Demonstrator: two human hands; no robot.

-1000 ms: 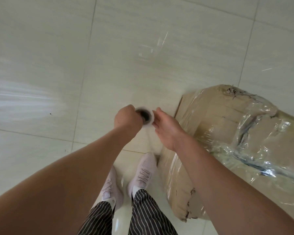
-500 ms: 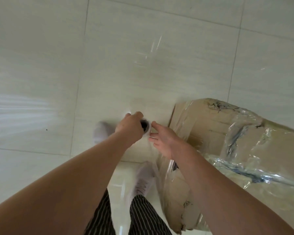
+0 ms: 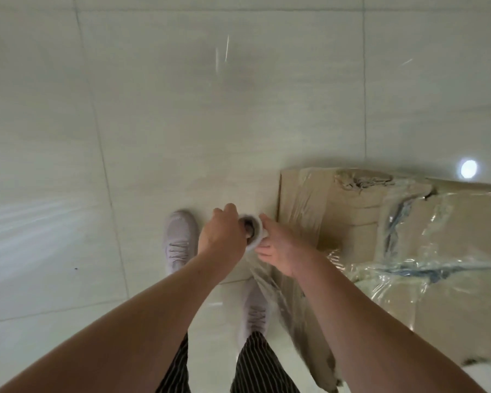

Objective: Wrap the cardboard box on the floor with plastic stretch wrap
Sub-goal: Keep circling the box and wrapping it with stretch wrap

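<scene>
Two hands are holding one roll (image 3: 251, 229) of stretch wrap between them. The left hand (image 3: 220, 236) is gripping one end of the roll with curled fingers. The right hand (image 3: 278, 248) is curling round the other side. I cannot tell if a thumb is poking into the hole.

The person is taking a step. A second ago both shoes were side by side. Now the left shoe (image 3: 180, 242) is landing out in front on the floor (image 3: 153, 123), and the right shoe (image 3: 254, 316) is staying behind. I think this means the person is walking round the cardboard box (image 3: 352, 211) to pull the wrap over another side. Crinkly wrap is already lying across the top of the box, but bare cardboard is showing at the far corner. So I think the job is only partly done.

The box is sitting on the floor to the right of the hands. It is just beside them and is not touching them. A clear sheet of wrap (image 3: 278, 296) is stretching from the roll down to the near side of the box, passing under the right hand.
</scene>
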